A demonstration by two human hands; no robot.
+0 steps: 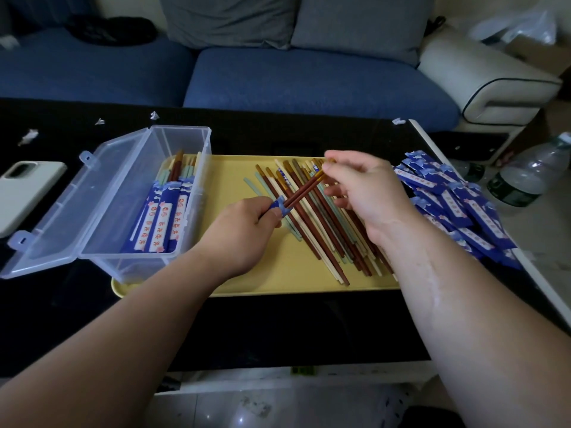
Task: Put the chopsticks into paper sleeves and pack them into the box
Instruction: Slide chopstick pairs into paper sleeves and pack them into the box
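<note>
My left hand (247, 225) grips a blue paper sleeve (276, 205), of which only the mouth shows past my fingers. My right hand (361, 189) pinches the far end of a pair of brown chopsticks (304, 190) whose tips sit in the sleeve's mouth. Both hands hover over the yellow tray (234, 180). Several loose chopsticks (324, 223) in brown, cream and pale green lie on the tray under my right hand. The clear plastic box (191, 140) stands open at the tray's left end and holds several sleeved chopsticks (163, 217).
A pile of empty blue sleeves (457, 208) lies right of the tray near the table's right edge. A white phone (21, 193) rests at the far left. Paper scraps (29, 135) dot the black table. A blue sofa stands behind; plastic bottles (525, 174) stand on the floor at right.
</note>
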